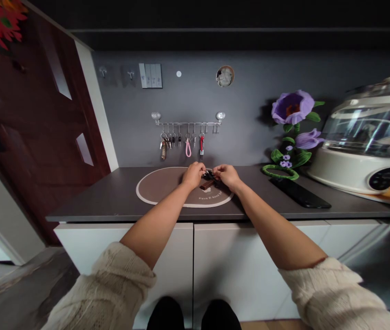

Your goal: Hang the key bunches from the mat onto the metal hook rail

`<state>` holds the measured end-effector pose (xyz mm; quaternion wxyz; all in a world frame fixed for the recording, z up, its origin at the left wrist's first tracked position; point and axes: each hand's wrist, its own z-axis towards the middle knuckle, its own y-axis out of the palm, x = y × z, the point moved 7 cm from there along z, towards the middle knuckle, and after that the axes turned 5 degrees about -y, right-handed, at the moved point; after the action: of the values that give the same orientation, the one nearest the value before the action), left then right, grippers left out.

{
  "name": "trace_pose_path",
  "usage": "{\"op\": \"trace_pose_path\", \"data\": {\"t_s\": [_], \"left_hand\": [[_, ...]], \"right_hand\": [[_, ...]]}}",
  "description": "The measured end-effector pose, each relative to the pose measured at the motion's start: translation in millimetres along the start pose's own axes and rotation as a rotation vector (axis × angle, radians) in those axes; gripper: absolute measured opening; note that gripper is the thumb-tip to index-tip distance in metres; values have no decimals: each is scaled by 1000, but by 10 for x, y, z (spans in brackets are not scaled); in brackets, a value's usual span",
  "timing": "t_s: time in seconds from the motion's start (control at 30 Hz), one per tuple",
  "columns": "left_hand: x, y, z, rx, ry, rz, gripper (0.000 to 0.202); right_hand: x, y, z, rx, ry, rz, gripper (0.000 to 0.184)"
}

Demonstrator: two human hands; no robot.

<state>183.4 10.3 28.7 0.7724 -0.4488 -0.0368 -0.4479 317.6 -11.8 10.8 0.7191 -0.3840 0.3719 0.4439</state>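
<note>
Two hands work at a small dark bunch above an oval mat.
Taking the hands as the clock's centre, the left hand (194, 175) and right hand (227, 176) each pinch the dark, metallic-looking bunch (209, 174) between fingertips, partly hiding it; a brown block (207, 185) sits at 6 o'clock over the brown mat (158, 185). At 3 o'clock stands a white appliance (339, 169) with a clear chamber, its contents lost in reflections; at 12, a round wall hole (225, 76) holds crumpled pale material. A hook rail (188, 123) with keys hangs at 11, purple flowers (293, 110) stand at 2, a black phone (300, 193) lies past 3. Lettering on the mat is too small to read.
</note>
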Motion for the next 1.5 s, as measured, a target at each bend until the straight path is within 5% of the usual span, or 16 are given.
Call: {"op": "trace_pose_path", "data": {"t_s": [0.43, 0.73, 1.1, 1.5], "left_hand": [[44, -150, 2, 134, 6, -156, 8], [21, -242, 46, 202, -87, -485, 6], [34, -227, 24, 109, -202, -912, 17], [48, -218, 39, 81, -195, -1057, 28]], "right_hand": [[-74, 59, -30, -49, -3, 65, 3], [-242, 111, -76, -111, -129, 69, 21], [-360, 99, -115, -84, -132, 152, 29], [-346, 117, -116, -125, -114, 295, 32]]}}
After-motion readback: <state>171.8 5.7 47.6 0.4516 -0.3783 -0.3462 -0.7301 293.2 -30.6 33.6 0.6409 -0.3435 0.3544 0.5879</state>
